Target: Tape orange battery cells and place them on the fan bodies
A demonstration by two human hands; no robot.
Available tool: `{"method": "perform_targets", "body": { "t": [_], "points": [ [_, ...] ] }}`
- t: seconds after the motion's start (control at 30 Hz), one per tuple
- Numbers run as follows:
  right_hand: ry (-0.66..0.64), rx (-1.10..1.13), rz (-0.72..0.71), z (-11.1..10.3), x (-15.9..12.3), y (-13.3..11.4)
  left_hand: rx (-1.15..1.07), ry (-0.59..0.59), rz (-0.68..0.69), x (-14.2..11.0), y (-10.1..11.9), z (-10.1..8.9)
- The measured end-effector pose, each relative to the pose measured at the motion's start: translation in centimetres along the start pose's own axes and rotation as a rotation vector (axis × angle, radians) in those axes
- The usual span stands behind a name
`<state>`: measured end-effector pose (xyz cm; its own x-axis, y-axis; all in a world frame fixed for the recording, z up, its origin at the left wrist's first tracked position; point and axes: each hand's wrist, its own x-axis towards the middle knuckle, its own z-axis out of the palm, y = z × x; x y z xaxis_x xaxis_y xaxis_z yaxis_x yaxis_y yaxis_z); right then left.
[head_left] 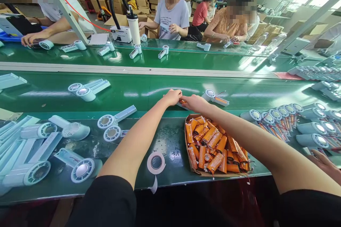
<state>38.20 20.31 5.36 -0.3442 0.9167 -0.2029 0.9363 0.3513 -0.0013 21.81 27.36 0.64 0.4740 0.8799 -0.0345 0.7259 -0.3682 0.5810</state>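
Two hands (183, 101) touch a pale casing (182, 105); orange cells (213, 143) nearby.

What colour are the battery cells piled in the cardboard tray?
The battery cells are orange, seen best in the head view.

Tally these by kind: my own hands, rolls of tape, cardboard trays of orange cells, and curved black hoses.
Hands, left and right: 2
Tape roll: 1
Cardboard tray of orange cells: 1
Curved black hose: 1
Total: 5
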Motion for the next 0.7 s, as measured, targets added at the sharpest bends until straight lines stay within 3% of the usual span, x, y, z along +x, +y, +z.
{"method": "perform_targets", "body": {
  "t": [0.17,0.27,0.37,0.43,0.53,0.7],
  "points": [
    [-0.003,0.015,-0.031,-0.4,0.7,-0.5,0.023,-0.002,-0.030,0.0,1.1,0.0],
    [0.048,0.056,-0.043,-2.5,0.3,-0.2,0.061,0.022,-0.072,0.1,2.9,-0.8],
    [0.168,0.123,-0.044,-5.0,-2.6,0.5,0.101,0.056,-0.133,-1.5,5.3,-2.3],
    [0.236,0.178,-0.033,-5.7,-6.2,0.8,0.150,0.094,-0.115,-4.6,6.4,-3.2],
    [0.300,0.417,-0.088,-4.9,-13.4,0.8,0.322,0.141,0.028,-12.7,6.2,-3.8],
    [0.410,0.942,-0.217,-0.5,-24.0,-2.1,0.367,-0.091,0.334,-27.7,1.9,-2.3]
  ]
}}
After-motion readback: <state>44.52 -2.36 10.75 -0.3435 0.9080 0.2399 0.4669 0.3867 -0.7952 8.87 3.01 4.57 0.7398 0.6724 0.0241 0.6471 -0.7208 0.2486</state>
